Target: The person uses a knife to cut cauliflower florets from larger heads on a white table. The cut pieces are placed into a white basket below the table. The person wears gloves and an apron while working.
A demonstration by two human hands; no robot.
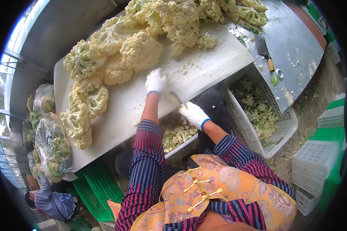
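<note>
My left hand (pixel 156 80), in a white knit glove with a blue cuff, reaches over the white board (pixel 211 68). Its blurred fingers point at a large cauliflower head (pixel 141 51), and nothing shows in its grasp. In my right hand (pixel 194 115), gloved the same way, is a small curved knife (pixel 177 98), with a bit of yellow handle showing. The blade points left over the board's near edge. Cauliflower heads (pixel 176 20) are heaped along the far side, more (pixel 97 99) at the left. Below my hands, a white crate (pixel 182 147) holds cut florets (pixel 177 135).
At right, a perforated white crate (pixel 289 124) holds leafy trimmings (pixel 258 115). A cleaver (pixel 261 47) and a white ring (pixel 279 74) lie on the metal table (pixel 300 57). Bagged cauliflowers (pixel 53 144), green crates (pixel 99 190) and another person (pixel 53 200) are at left; stacked crates (pixel 315 161) stand right.
</note>
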